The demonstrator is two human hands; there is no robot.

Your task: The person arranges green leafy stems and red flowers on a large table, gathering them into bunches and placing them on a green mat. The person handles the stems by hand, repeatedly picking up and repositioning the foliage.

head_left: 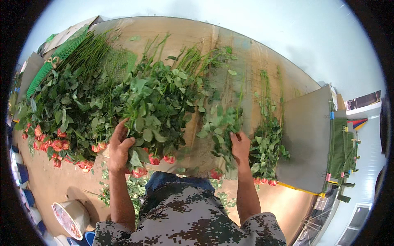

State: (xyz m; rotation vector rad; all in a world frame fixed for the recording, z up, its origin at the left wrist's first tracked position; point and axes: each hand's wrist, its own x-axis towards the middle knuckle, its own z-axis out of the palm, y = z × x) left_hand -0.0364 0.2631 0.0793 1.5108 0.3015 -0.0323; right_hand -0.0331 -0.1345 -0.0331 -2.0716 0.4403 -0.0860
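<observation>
My left hand [120, 148] is closed at the edge of a leafy pile of cut roses [164, 86], its fingers around a rose whose orange-red bloom [139, 172] hangs below. Part of that grip is hidden by leaves. On the right, my right hand [241, 146] pinches a single rose [223, 127] by its leafy stem. That rose lies over the table with its stem pointing away from me and its bloom near the front edge; its leaves look slightly blurred. Just right of this hand lies a small row of roses [266, 143], blooms toward me.
A wooden table [164, 26] carries a larger heap of roses [78, 90] at left, beside green netting [57, 61]. A grey panel [305, 139] stands at the table's right end, next to a green cloth holder [340, 147]. A white bucket [72, 217] sits on the floor, lower left.
</observation>
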